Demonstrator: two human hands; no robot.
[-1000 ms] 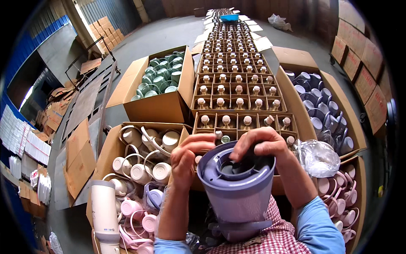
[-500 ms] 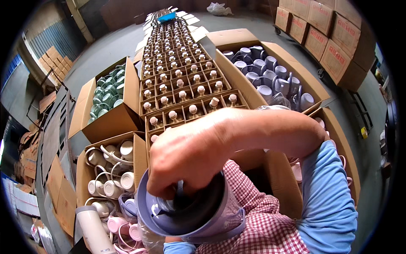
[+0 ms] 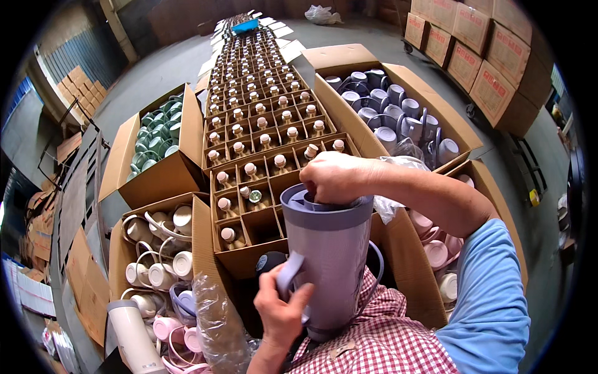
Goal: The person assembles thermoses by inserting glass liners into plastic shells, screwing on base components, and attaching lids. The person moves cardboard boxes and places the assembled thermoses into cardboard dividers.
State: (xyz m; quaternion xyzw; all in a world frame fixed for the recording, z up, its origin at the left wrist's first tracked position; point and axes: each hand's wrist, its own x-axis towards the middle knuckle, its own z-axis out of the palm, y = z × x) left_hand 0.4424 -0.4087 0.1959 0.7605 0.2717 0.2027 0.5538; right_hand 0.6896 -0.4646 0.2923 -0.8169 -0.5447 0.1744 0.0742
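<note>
A lavender thermos jug (image 3: 324, 255) with a darker purple collar stands upright in front of my checked apron. Its side handle is held by my left hand (image 3: 280, 308), fingers and thumb closed about it. My right hand (image 3: 336, 177) reaches over the rim with bent fingertips down inside the mouth. What those fingers grip, if anything, is hidden. A thin carrying loop (image 3: 375, 265) hangs at the jug's right side. Just beyond stands a divided carton (image 3: 249, 249) of bottle-like pieces with pale stoppers. One uncapped glass neck (image 3: 255, 196) shows among them.
Open cartons flank me: green jug parts (image 3: 156, 140) far left, cream jug parts (image 3: 161, 274) nearer, purple jug parts (image 3: 398, 115) right, pink ones (image 3: 436, 249) near right. A pale cylinder (image 3: 134, 336) and crumpled plastic (image 3: 218, 324) sit lower left. Boxes are stacked on a cart (image 3: 470, 109).
The jug was tipped with its mouth toward me and now stands upright, farther right. My right hand has shifted right and stays at its mouth. My left hand has come into view on the handle.
</note>
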